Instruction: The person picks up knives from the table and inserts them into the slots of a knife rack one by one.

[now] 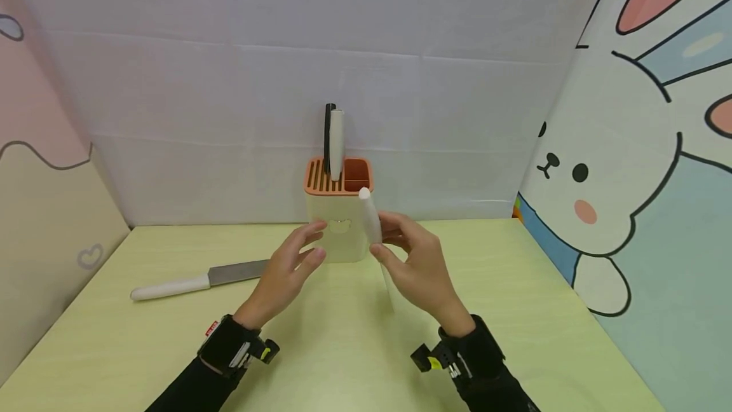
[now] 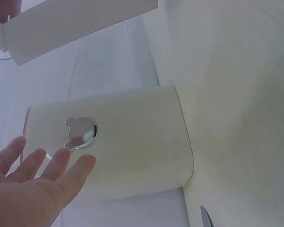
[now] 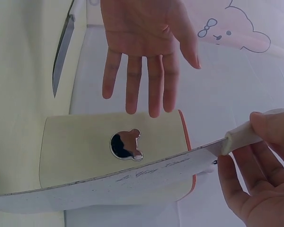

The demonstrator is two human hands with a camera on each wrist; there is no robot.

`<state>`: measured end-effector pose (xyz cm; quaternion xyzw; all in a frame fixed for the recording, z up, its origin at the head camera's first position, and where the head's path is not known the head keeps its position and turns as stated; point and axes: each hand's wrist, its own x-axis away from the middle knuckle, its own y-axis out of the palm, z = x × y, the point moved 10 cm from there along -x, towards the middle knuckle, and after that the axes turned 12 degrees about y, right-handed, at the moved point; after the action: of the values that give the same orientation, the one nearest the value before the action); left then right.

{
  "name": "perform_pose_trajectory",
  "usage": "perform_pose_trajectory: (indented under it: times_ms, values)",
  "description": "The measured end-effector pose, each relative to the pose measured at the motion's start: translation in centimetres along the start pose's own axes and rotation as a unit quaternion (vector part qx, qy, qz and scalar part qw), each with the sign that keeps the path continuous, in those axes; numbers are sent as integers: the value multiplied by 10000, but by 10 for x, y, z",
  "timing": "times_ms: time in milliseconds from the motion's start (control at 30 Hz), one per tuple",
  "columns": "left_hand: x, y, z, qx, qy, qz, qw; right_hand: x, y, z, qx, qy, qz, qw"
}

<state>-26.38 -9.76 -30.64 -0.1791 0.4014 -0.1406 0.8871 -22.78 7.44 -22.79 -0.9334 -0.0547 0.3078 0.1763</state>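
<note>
My right hand (image 1: 417, 266) pinches the white handle of a knife (image 3: 246, 135) between thumb and fingers. The handle points up and the blade (image 3: 132, 177) hangs down, in front of the knife block (image 1: 337, 227) in the head view. My left hand (image 1: 286, 272) holds nothing; its fingers are spread near the block's front left side. The block is cream with an orange slotted top and a bear-shaped mirror-like window (image 2: 83, 132). In its slots stand a white-handled piece (image 1: 337, 145) and a black-handled one (image 1: 328, 138).
A second white-handled knife (image 1: 171, 286) lies flat on the table (image 1: 343, 361) at the left, its blade tip hidden behind my left hand. White sheeting (image 1: 229, 94) hangs behind the block. Cartoon-printed panels (image 1: 657, 177) flank the table on both sides.
</note>
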Motion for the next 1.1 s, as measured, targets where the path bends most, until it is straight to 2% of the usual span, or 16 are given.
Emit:
perform_pose_trajectory:
  times_ms: [300, 867, 1100]
  values:
    - [2, 7, -2, 156, 21, -12, 9999, 0, 6, 10, -723, 222, -78, 9971]
    - [2, 6, -1, 59, -40, 51, 10000, 3, 13, 19, -1096, 502, -99, 9927]
    - [0, 5, 6, 390, -195, 116, 9990, 3, 15, 18, -1125, 561, -111, 9920]
